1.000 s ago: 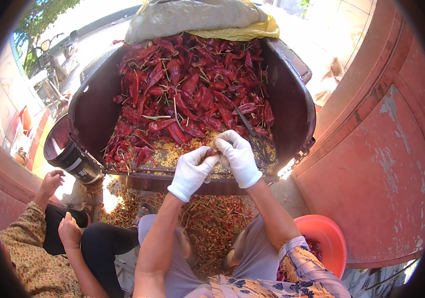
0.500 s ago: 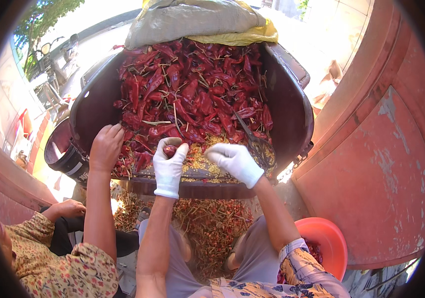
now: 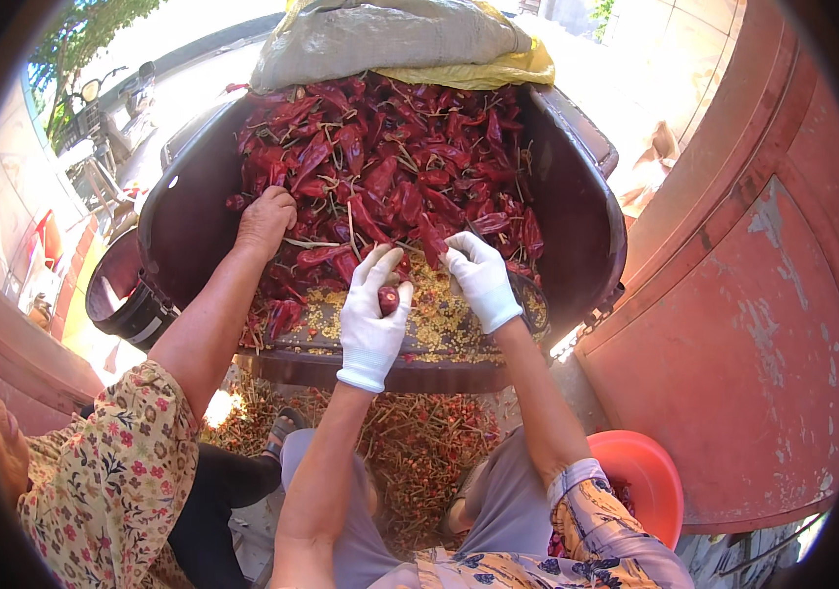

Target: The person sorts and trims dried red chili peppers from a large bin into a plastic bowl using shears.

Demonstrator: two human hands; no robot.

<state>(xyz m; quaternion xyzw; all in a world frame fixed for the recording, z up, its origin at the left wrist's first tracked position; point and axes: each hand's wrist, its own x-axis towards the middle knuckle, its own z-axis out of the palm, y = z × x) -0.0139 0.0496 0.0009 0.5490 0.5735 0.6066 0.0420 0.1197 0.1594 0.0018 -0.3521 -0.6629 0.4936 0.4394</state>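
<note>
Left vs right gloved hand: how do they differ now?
The left hand curls around a red chili, blunt end showing; the right hand has only its fingertips at another chili, seen lengthwise. The left hand sits lower in view than the right. Both wear white gloves.

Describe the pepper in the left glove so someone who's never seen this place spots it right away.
Find the large dark maroon bin heaped with red peppers. Above its near part is the wearer's white-gloved left hand, with the pepper in its grip. Unlike the longer-looking pepper at the gloved right hand, it shows mainly a rounded, dark red end.
</note>
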